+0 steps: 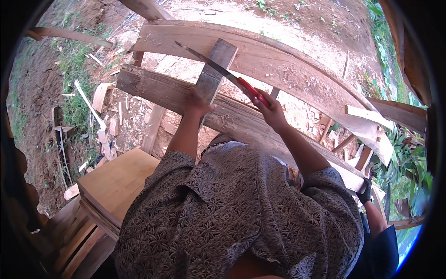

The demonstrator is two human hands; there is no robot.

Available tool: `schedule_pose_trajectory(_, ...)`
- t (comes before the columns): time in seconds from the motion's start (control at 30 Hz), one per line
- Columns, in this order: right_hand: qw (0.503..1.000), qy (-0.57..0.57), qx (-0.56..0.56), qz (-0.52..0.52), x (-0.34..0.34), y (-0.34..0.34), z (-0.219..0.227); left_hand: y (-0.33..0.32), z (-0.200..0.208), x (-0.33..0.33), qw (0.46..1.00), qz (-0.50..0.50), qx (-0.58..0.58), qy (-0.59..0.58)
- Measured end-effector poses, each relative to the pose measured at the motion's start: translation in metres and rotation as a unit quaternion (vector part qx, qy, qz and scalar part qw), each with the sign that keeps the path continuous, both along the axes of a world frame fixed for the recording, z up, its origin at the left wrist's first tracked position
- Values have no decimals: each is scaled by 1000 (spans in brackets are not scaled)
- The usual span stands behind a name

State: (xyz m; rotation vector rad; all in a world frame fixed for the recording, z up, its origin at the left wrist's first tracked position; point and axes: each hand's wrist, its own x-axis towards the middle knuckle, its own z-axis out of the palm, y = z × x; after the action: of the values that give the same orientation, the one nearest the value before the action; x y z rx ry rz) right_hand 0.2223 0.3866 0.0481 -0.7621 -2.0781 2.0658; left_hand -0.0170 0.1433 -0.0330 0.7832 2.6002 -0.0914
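My right hand is closed around the red handle of a hand saw. Its narrow, slightly curved blade lies across a short grey board, with the tip pointing far left. Whether the teeth touch the wood, I cannot tell. This board rests across two long planks, the nearer a rough weathered beam and the farther a wide pale plank. My left hand grips the board's near end, thumb to the right. A thin line crosses the board near the blade.
Stacked wooden panels stand at the lower left. Wood offcuts and chips litter the dirt ground. At the lower right, another person's dark-gloved hand is at the near beam's end. Green plants grow at the right.
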Motion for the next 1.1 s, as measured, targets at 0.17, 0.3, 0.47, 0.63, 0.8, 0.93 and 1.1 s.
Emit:
schedule_pose_trajectory(0.17,997,27,-44,-58,89,8,70,5,11,14,998,55,19,10)
schedule_pose_trajectory(0.3,999,-2,-1,-52,133,12,88,23,31,24,997,68,23,-22)
schedule_pose_trajectory(0.47,999,2,9,-53,133,-8,99,3,14,-7,990,95,70,-80)
schedule_pose_trajectory(0.63,998,16,31,-50,135,-15,109,3,26,-3,987,126,90,-48)
schedule_pose_trajectory(0.8,997,9,52,-54,142,-17,109,13,55,26,987,129,78,46)
schedule_pose_trajectory(0.93,996,6,44,-82,150,-21,104,24,56,53,981,113,85,136)
schedule_pose_trajectory(1.1,997,-2,37,-74,164,-15,109,21,43,81,960,108,123,229)
